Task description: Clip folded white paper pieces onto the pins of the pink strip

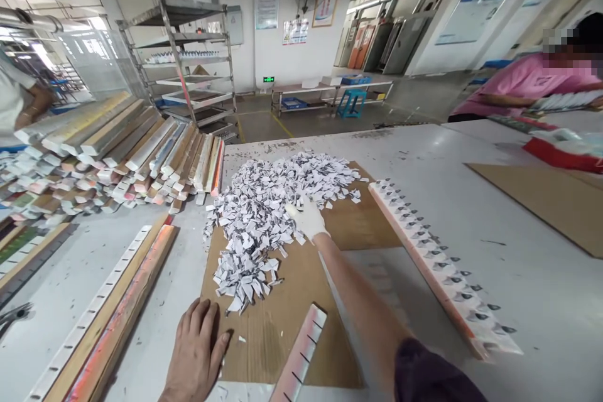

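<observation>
- Workshop floor stretches behind my grey worktable [494, 213], with a metal rack [188, 56], wall fans and posters beyond it; the poster writing is too small for me to read.
- On the table lies a cardboard sheet [282, 326], and the heap of small paper tags [268, 207] covers its far half.
- Left of the cardboard sit stacked boxed strips [117, 151]; nearer me on that side, long wooden strips [108, 314].
- Right of the cardboard runs a long strip with tags fixed along it [443, 264]; a shorter strip [301, 352] lies on the cardboard's near edge.
- Far right of the cardboard, a person in pink [527, 81] works at the table.
- My right hand [307, 217], gloved in white, reaches with a straight arm into the heap's right side, fingers curled among the tags; whether it grips any I cannot tell.
- My left hand [198, 345], bare, rests flat with fingers spread on the cardboard's near left corner, holding nothing.
</observation>
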Tool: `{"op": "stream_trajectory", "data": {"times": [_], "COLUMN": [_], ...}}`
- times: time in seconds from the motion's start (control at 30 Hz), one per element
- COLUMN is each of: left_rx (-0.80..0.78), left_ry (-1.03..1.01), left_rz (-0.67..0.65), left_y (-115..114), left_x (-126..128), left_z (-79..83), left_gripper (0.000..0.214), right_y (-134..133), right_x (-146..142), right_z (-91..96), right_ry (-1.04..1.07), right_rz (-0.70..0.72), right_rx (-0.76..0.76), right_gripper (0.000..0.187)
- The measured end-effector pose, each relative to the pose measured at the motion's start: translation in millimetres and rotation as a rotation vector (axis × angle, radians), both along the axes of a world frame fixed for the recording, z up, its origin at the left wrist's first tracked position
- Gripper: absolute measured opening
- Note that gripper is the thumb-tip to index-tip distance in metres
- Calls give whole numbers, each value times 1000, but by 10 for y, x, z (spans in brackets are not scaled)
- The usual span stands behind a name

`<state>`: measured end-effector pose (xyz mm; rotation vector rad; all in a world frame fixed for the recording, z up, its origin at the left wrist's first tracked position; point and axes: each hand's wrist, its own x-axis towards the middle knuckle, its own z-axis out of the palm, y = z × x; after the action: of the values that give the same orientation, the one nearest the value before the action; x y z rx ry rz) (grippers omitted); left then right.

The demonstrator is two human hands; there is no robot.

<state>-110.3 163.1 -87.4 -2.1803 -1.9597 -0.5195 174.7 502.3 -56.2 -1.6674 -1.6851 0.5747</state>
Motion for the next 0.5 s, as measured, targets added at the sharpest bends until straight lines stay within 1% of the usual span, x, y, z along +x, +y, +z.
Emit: {"op": "stream_trajectory", "data": {"times": [0.1, 0.2, 0.27, 0.37, 0.5], "left_rx": [-11, -8, -7, 1, 10], "left_ry": [-14, -33, -54, -96, -145], "left_rz": [14, 9, 6, 13, 33], "left_y": [-8, -8, -3, 4, 3], "left_x": [15, 32, 43, 54, 61], "left_z": [8, 30, 46, 60, 51], "left_gripper": [46, 46, 46, 50, 63], "right_y": [-125, -365, -568, -892, -1315], "right_x": [-62, -48, -64, -191, -440], "right_z": [121, 187, 203, 218, 296], "right_ry": [30, 67, 4, -173, -285], "right_rz": [81, 180, 270, 376, 412], "right_rx": [-8, -19, -34, -65, -76], "right_gripper": [42, 41, 39, 36, 38]}}
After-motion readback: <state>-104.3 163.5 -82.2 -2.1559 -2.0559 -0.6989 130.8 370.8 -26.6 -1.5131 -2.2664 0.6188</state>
